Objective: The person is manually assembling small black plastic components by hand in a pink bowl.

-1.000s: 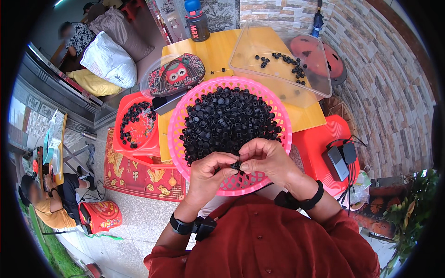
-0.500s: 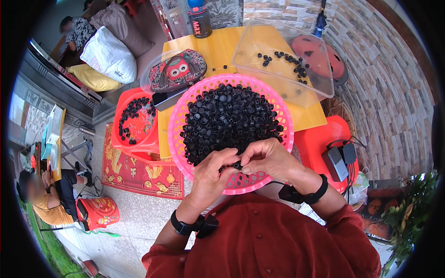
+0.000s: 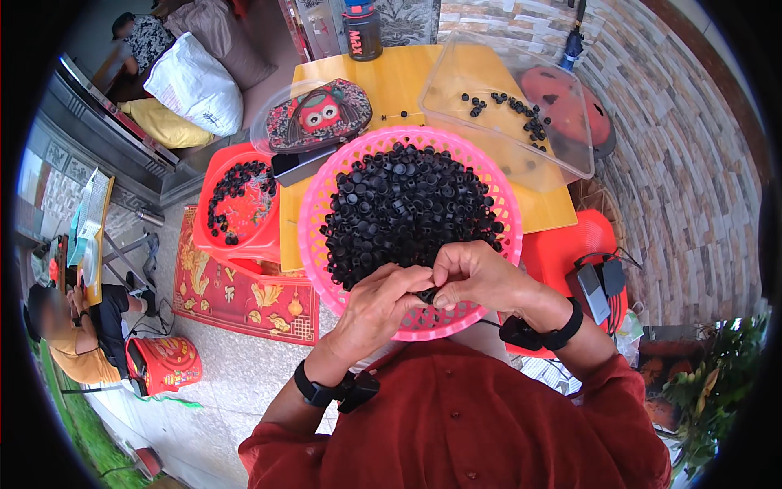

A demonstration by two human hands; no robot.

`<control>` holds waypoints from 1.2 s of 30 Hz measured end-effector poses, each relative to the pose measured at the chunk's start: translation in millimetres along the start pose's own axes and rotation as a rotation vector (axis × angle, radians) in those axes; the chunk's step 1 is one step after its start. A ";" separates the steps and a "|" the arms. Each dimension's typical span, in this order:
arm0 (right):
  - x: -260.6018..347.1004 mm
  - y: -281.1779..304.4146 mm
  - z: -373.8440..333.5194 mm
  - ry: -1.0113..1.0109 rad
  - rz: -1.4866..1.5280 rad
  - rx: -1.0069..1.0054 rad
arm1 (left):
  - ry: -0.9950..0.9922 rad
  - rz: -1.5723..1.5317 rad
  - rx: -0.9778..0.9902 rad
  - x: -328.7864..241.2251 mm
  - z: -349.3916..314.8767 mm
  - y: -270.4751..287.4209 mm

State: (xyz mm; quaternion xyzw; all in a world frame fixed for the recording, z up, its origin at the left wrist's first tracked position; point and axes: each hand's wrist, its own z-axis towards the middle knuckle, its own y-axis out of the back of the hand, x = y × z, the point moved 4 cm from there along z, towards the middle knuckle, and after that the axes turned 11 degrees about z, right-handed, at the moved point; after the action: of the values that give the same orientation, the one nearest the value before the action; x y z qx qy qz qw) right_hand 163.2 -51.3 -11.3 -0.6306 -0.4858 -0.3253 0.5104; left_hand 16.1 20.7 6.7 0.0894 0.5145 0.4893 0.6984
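A pink slotted plastic basket (image 3: pixel 511 191) sits before me, heaped with small black plastic caps (image 3: pixel 407 200). Over its near rim my two hands meet, fingertips almost touching. Between them shows a small black cap (image 3: pixel 427 295). My left hand (image 3: pixel 376 306) has its fingers curled and pinches the cap from the left. On the other side, thumb and forefinger of my right hand (image 3: pixel 481 277) are pressed together at the same piece. The fingers partly hide the cap, so its exact shape does not show.
The basket stands on a yellow table (image 3: pixel 399 73) with a clear tray (image 3: pixel 582 163) of several caps, an owl-patterned pouch (image 3: pixel 322 114) and a bottle (image 3: pixel 362 33). Left is a red stool (image 3: pixel 213 175) holding more caps; right, another red stool (image 3: pixel 562 244) with black devices. A person (image 3: pixel 77 326) sits far left.
Both hands stay together at the basket's near rim with the black cap, the fingers having shifted slightly around it. The whole view has moved a little.
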 end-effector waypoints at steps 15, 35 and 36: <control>-21.4 -4.8 2.9 0.055 0.397 0.015 | 0.026 -0.123 -0.136 -1.4 -0.1 6.3; -11.3 -13.4 0.3 0.175 0.503 0.072 | 0.004 -0.063 -0.159 -7.9 4.7 7.4; -7.3 -14.0 -1.5 0.148 0.494 0.074 | 0.005 -0.062 -0.158 -8.3 5.2 6.7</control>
State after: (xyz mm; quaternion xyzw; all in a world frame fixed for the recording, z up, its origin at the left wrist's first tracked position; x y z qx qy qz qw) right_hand 147.8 -54.7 -12.9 -0.6856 -0.2900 -0.2178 0.6312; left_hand 16.4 19.6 18.6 0.0169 0.4784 0.5069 0.7169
